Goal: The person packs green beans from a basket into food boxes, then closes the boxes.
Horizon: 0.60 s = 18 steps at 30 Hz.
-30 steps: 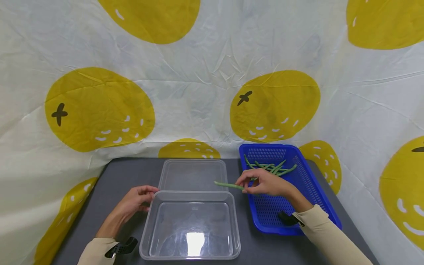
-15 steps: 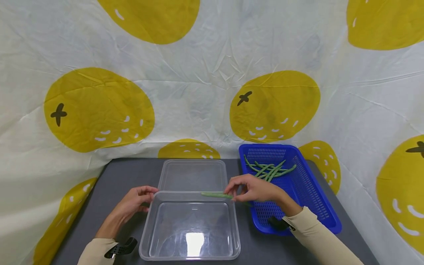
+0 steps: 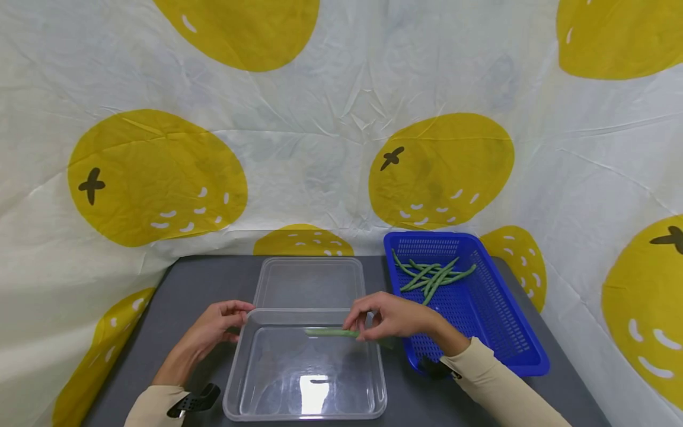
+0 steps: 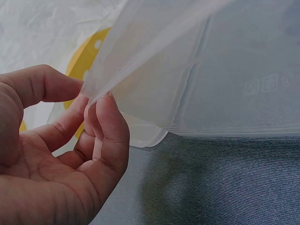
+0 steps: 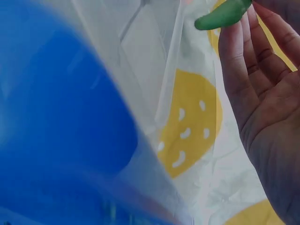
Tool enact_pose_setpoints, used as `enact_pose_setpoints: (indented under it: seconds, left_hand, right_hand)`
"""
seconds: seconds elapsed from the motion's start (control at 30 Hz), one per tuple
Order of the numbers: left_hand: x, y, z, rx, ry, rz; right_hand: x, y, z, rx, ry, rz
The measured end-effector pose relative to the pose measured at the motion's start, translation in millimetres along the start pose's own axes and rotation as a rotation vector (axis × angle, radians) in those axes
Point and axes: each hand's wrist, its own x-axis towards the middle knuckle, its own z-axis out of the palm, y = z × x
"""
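My left hand (image 3: 210, 329) pinches the back left corner of a clear plastic container (image 3: 304, 417) between thumb and fingers. In the left wrist view the container's rim (image 4: 117, 77) lies between the thumb and fingertips. My right hand (image 3: 397, 317) holds a green bean (image 3: 328, 332) by pinching it, level and pointing left, over the back right part of the container. The right wrist view shows one end of the bean (image 5: 225, 16) sticking out from the fingers. No other bean shows in the container.
A blue perforated basket (image 3: 427, 236) stands at the right with several green beans (image 3: 439, 276) piled toward its back left. A clear flat lid (image 3: 309, 281) lies behind the container on the dark grey table (image 3: 213, 279). A fruit-patterned cloth (image 3: 309, 166) hangs behind.
My right hand has carried the green bean from the basket's left edge leftward and nearer, over the container. My left hand keeps its place at the container's corner.
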Motion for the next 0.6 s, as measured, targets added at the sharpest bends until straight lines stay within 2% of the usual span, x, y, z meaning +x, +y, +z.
enact_pose_setpoints:
  seconds: [0.6]
  left_hand:
    - [-0.3,-1.2,-0.5,-0.006,-0.004,-0.001]
  right_hand:
    - [29,-15,30,-0.038,-0.134,-0.030]
